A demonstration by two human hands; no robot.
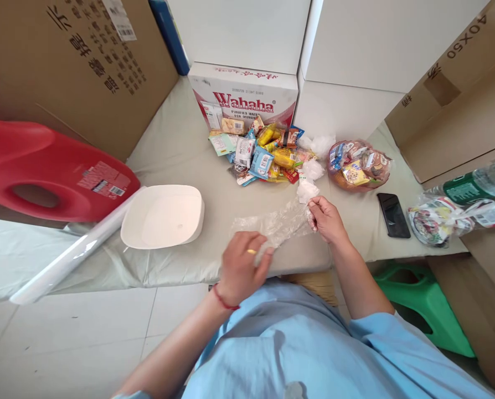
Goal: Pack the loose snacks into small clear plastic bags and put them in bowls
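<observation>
A crumpled clear plastic bag lies stretched across the front part of the table. My right hand pinches its right end between thumb and fingers. Over the bag's left end is my left hand, fingers curved and thumb held apart; it is a little blurred, and I see nothing gripped in it. Just beyond my right hand sit white crumpled plastic bags. Behind them is a pile of packaged snacks in yellow, blue and white wrappers.
To the left stand an empty white plastic basin, a clear film roll and a red jug. On the right are a basket of snacks, a black phone and plastic bottles. A Wahaha carton backs the pile.
</observation>
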